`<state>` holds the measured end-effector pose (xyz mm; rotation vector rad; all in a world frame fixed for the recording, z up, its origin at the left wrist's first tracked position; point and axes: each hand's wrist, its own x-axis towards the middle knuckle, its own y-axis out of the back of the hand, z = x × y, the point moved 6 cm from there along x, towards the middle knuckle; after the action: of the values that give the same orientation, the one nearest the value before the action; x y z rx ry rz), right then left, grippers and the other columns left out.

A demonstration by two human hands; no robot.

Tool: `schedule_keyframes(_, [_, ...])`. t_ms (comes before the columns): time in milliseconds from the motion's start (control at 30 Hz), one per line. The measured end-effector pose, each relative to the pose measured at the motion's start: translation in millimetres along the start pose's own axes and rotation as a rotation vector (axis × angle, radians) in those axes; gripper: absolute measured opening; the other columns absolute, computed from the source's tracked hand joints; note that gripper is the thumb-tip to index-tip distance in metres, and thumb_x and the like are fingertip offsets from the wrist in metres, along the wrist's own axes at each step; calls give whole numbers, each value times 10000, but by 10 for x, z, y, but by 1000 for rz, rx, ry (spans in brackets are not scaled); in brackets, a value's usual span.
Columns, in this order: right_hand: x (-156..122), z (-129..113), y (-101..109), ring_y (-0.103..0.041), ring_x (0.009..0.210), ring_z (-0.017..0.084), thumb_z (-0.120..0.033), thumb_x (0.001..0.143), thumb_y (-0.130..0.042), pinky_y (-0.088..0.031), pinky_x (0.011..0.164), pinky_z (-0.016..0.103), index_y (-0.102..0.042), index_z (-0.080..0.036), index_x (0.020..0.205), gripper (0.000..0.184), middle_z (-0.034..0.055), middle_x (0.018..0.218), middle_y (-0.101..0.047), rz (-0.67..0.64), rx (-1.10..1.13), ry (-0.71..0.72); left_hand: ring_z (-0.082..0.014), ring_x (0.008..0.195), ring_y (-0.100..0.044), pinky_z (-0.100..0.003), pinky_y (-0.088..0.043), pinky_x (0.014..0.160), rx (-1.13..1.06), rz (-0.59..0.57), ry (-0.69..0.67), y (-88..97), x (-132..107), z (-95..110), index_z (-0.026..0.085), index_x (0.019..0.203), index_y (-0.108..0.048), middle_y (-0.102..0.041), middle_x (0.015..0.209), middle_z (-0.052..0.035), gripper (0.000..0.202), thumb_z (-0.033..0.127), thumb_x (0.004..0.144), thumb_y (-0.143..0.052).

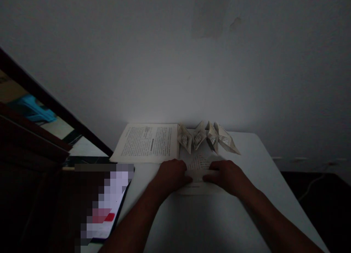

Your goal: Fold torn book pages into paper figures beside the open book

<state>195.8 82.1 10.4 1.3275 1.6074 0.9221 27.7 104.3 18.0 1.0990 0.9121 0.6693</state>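
Note:
A partly folded sheet of printed paper [199,163] lies on the white table, its top forming a triangle with a flat band along the lower side. My left hand [174,175] grips its left side, thumb on the band and fingers curled behind. On the right side, my right hand [226,175] holds the sheet the same way, thumb and fingers closed on the paper. Both outer ends of the sheet are partly hidden by my hands. Just beyond it stand several folded paper boats [199,136] in a row.
An open stack of printed pages [149,143] lies at the back left of the white table [252,147], against the wall [164,63]. A phone with a lit screen [109,205] is at the left edge. A dark-framed mirror [55,95] leans at the far left.

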Motion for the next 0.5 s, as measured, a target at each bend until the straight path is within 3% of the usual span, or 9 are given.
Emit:
schedule_keyframes(200, [2,12,-2,-616,754,207,-463,677,-666,-397,614,271,-712,-245,801,255,36,808,-697,-2,1,0,-264,800,-639,-331,-483,647,-47,-11,119,-10,-84,-210,169,822,-672,-682,877,-104,356,489,686,-594])
schedule_keyframes(500, [4,12,1,-620,785,229,-477,689,-651,-412,634,292,-710,-236,816,279,48,842,-701,-13,15,15,-209,729,-639,-263,-452,587,-188,-58,215,-38,-191,-419,160,722,-686,-682,747,-74,250,397,675,-620])
